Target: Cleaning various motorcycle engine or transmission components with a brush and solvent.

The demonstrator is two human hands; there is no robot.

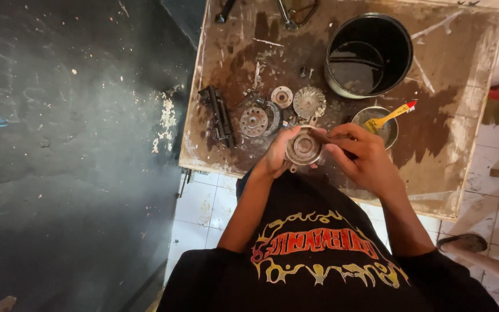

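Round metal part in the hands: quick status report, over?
Left hand cradles round metal part above table edge. Right hand fingers at its rim. Nothing blocking; loose discs lie beyond.

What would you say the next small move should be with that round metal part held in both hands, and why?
Probably keep the left hand steady under the round metal part while the right hand works its fingertips along the rim. Both hands already hold it above the table, and the brush lies in the small bowl nearby.
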